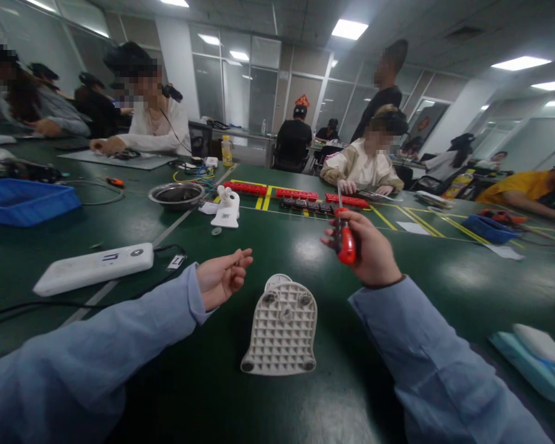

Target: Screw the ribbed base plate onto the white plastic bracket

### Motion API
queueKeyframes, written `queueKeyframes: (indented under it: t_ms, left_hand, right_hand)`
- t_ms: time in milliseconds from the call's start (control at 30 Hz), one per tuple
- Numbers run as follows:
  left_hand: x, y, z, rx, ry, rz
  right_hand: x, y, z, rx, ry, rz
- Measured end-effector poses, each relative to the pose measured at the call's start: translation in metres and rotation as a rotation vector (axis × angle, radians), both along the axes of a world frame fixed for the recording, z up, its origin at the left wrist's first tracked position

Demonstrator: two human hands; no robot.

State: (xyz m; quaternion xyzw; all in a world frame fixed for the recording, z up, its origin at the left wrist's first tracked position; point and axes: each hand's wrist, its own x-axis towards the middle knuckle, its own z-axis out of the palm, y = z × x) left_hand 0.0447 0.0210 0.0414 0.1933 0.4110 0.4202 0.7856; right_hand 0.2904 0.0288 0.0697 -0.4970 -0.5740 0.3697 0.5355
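Observation:
My right hand (372, 250) is wrapped round a screwdriver (346, 245) with a red and black handle, its metal shaft pointing up. My left hand (219, 280) is raised over the table with thumb and fingers pinched together; whatever is between them, if anything, is too small to make out. Between my hands, a white plastic base (284, 333) lies with its gridded underside showing and round dark feet near its corners. Farther off stands a white plastic part (226, 208) with a rounded top, and a small clear disc (216, 231) lies in front of it.
On the left are a white power strip (97, 266) with a black cable, a metal bowl (176, 194) and a blue tray (25, 202). Red racks (296, 194) line the table ahead. Light-blue packets (536, 364) lie at right. A co-worker (365, 160) sits opposite.

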Motion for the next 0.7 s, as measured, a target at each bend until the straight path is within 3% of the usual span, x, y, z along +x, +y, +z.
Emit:
queueKeyframes:
  t_ms: [67, 200, 400, 600, 700]
  left_hand:
    - [-0.002, -0.004, 0.003, 0.016, -0.033, -0.071]
    - [-0.002, -0.014, 0.009, 0.079, 0.003, -0.137]
    - [0.005, -0.032, 0.024, 0.242, 0.050, -0.108]
    - [0.006, -0.049, 0.028, 0.542, 0.129, -0.309]
    - [0.004, -0.051, 0.024, 0.561, 0.070, -0.372]
  right_hand:
    - [-0.001, -0.017, 0.023, -0.004, 0.269, 0.093]
    - [-0.008, -0.045, 0.047, -0.013, 0.271, 0.126]
    - [-0.023, -0.064, 0.045, -0.030, 0.263, 0.200]
    - [-0.030, -0.076, 0.047, 0.074, 0.313, 0.188]
    - [-0.033, -0.079, 0.050, 0.084, 0.363, 0.233]
